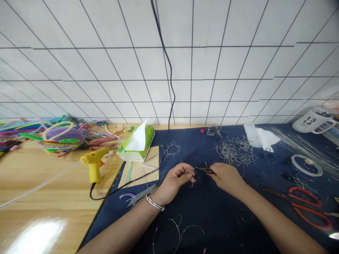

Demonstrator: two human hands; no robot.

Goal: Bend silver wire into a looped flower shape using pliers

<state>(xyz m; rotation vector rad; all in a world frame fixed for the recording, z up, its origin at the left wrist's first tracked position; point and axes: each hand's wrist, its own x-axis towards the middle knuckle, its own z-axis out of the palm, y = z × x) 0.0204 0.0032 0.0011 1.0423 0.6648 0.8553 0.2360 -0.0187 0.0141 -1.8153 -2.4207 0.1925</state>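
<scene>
My left hand [182, 177] pinches a small piece of bent wire [192, 183] above the dark blue cloth. A bracelet circles that wrist. My right hand [225, 176] is wrapped round a pair of pliers [206, 170], whose jaws point left and meet the wire near my left fingertips. Whether the jaws are fully closed is too small to tell. Behind my left hand lies a flower-shaped wire ring [172, 150]. Larger loops of wire [178, 231] rest on the cloth nearer to me.
A yellow glue gun [95, 164] and a green tissue pack [137, 143] are at left, near bundled pipe cleaners [63, 135]. Tangled wire [234, 151] lies behind my right hand. Orange-handled scissors [304, 204], straight wires [309, 150] and a white mug [312, 121] are at right.
</scene>
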